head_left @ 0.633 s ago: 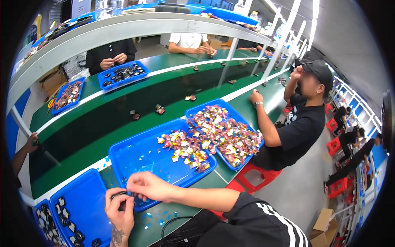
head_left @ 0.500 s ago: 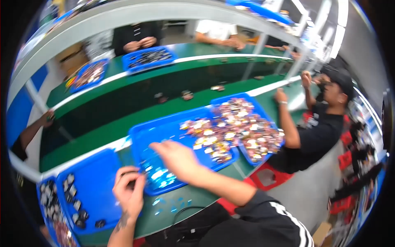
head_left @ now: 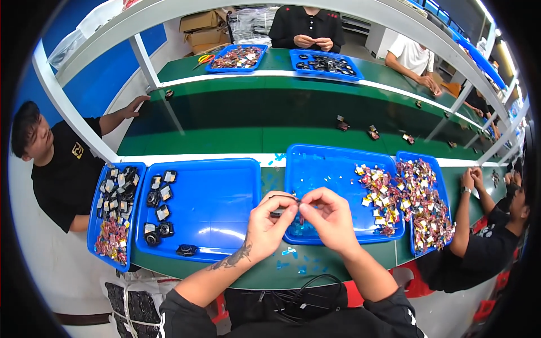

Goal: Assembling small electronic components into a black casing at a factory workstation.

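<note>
Both my hands meet above the near edge of the middle blue tray [head_left: 313,153]. My left hand [head_left: 270,225] is closed round a small black housing [head_left: 277,213], mostly hidden by the fingers. My right hand [head_left: 331,221] pinches at the housing's right end, thumb and forefinger together; what lies between those fingertips is too small to tell. Small wired parts [head_left: 378,191] with white-yellow squares and reddish wires are heaped in this tray's right half. In the blue tray to the left [head_left: 220,191], several black housings [head_left: 163,212] lie along its left side.
A narrow tray [head_left: 138,169] at far left holds black housings and wired parts; another heaped tray [head_left: 448,203] stands at right. Blue film scraps [head_left: 301,265] lie on the green bench. Wired parts [head_left: 373,133] sit on the green belt [head_left: 236,135] beyond. Co-workers sit left, right and opposite.
My right hand has come from over the middle tray to the housing in my left hand, its fingers now pinched. The view has swung, so the trays appear shifted and level.
</note>
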`<state>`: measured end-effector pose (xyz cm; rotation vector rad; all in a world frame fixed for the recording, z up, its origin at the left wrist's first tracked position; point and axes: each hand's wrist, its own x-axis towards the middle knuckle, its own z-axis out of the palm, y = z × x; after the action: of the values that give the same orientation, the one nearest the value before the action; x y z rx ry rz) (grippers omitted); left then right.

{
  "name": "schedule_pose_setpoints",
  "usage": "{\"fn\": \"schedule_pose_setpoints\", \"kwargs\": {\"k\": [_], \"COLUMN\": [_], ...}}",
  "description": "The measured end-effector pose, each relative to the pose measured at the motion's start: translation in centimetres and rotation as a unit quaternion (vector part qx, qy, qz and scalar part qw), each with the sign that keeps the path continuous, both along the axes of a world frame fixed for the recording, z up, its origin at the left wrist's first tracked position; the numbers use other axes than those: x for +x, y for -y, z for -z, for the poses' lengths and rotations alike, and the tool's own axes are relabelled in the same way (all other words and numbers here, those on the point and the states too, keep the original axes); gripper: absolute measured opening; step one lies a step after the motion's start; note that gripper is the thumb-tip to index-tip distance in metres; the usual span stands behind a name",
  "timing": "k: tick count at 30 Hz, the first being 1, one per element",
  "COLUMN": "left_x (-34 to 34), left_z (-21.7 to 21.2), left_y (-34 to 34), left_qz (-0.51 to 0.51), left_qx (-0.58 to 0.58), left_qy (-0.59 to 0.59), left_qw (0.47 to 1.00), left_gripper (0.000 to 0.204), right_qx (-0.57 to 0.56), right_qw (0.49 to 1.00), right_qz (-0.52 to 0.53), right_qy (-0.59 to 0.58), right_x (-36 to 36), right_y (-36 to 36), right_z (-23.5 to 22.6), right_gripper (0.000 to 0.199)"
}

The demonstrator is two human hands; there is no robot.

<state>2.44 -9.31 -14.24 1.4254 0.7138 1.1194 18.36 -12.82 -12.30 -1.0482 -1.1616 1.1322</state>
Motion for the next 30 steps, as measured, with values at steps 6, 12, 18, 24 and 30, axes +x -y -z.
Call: {"fn": "schedule_pose_setpoints", "kwargs": {"k": [6,12,18,24,30], "left_x": [-1.4,-1.2,-1.5,-2.4,-2.0], "left_z": [-2.0,-2.5,-1.2,-1.0,-2.5], "left_y": [-1.8,-2.1,-1.3,-1.4,-0.7], "left_qz": [-0.087,0.036,-0.015,0.014,-0.101], "left_qx": [-0.098,-0.071,0.091,0.018,0.092], "left_qy": [0.092,-0.037,-0.120,-0.119,-0.219], "left_qw": [0.987,0.996,0.989,0.993,0.966], "left_gripper": [0.052,0.020,0.011,0.010,0.007], "right_qx": [-0.023,-0.035,-0.017,0.065,0.093], "right_qw": [0.997,0.996,0.996,0.995,0.996], "right_qz": [0.021,0.027,-0.076,-0.058,-0.002], "right_qy": [-0.066,-0.072,-0.033,-0.048,-0.010], "right_x": [0.4,1.3,-0.3,-1.6,-0.5], "right_y": [0.1,0.5,-0.5,-0.8,0.0], "right_z": [0.4,1.3,3.6,4.3,1.8], "right_gripper": [0.005,0.014,0.028,0.013,0.013]}}
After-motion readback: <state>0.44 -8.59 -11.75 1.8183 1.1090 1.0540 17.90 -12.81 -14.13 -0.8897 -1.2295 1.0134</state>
